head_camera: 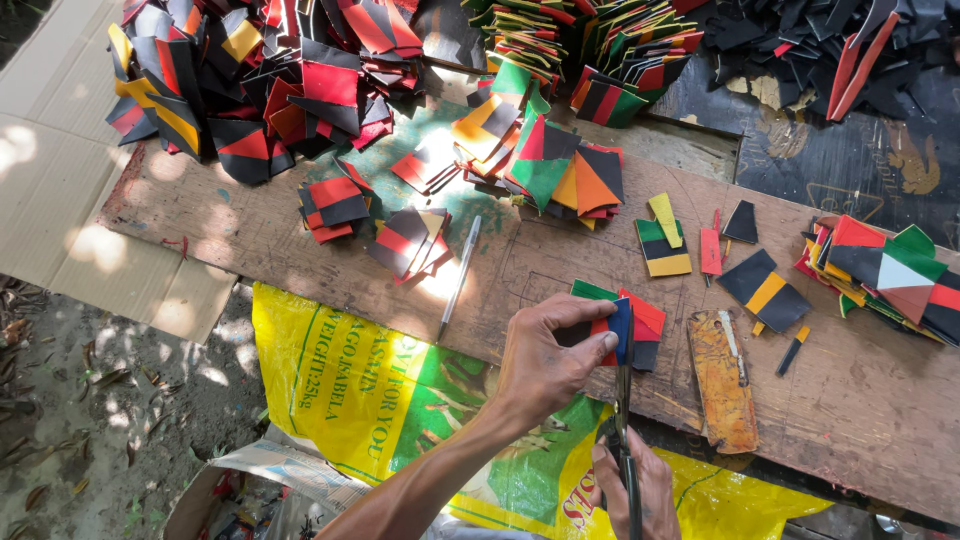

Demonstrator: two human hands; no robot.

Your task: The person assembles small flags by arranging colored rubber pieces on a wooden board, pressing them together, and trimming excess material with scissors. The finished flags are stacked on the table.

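My left hand (545, 358) pinches a small stack of flat coloured pieces (640, 325), red, black, blue and green, just above the near edge of a worn wooden board (300, 240). My right hand (640, 490) sits low in the view, closed around the handles of a pair of scissors (624, 400). The blades point up and meet the stack's edge beside my left thumb. Part of the stack is hidden behind my fingers.
Heaps of red, black, yellow and green pieces (250, 90) cover the board's far side, with smaller stacks (880, 270) at right. A pen (460, 275) and a rusty orange flat block (722, 385) lie on the board. A yellow sack (340, 380) and cardboard (60, 170) lie below.
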